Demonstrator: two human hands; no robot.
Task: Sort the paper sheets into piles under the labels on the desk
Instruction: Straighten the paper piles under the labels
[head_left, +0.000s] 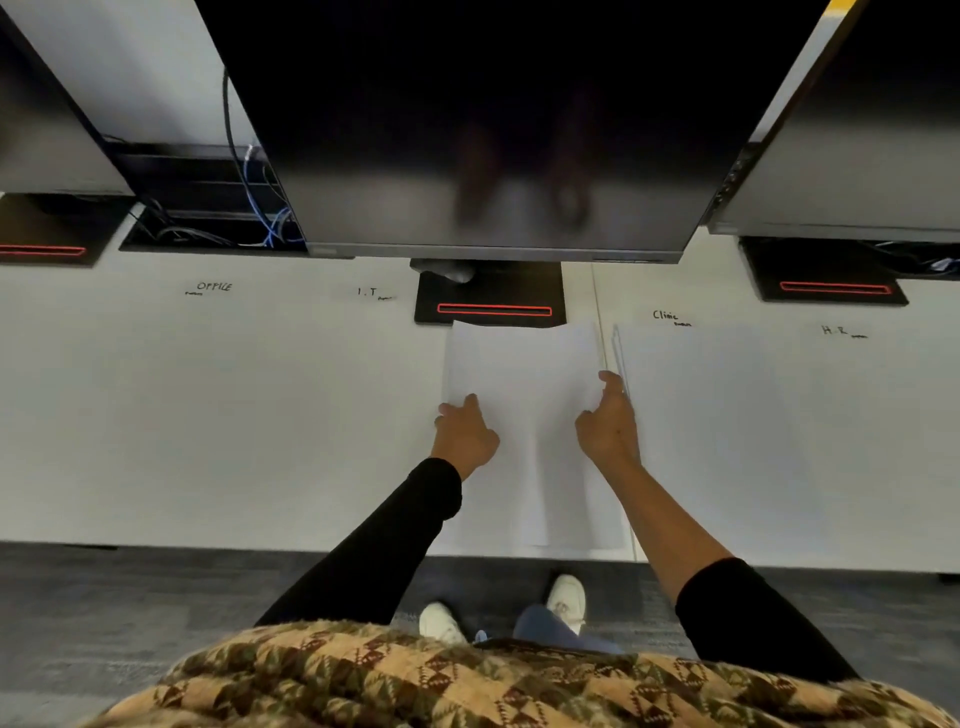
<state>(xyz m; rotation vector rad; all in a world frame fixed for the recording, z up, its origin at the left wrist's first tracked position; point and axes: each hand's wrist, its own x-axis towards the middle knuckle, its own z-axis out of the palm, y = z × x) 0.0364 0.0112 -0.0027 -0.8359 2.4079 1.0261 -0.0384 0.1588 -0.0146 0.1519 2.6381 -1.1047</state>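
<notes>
white paper stack (524, 415) lies on the tabletop (208, 426) directly in front of the monitor base (491, 297). its far edge reaches the base and its near edge sits at the tabletop's lip. left hand (465, 434) is on the stack's left edge, right hand (609, 423) on its right edge. both grips closed, fingers curled onto the paper edges and holding them. can't tell how many sheets each has. a thin raised edge runs along the right side, so the top sheets look partly lifted there.

labels are handwritten on the tabletop: office label (214, 287) well left of the base, i.t label (367, 292) just left of it, clinic label (665, 315) near on the right, h.r label (835, 330) further right. every sheet i can see is in the one stack.

judgement: sorting not begun; step in hand is taking up or squaring the stack. next move needs one top sheet peeled off and its heading read (print not legible here), then carried under the matching label. risk: thin sheets cling, two come off together.
</notes>
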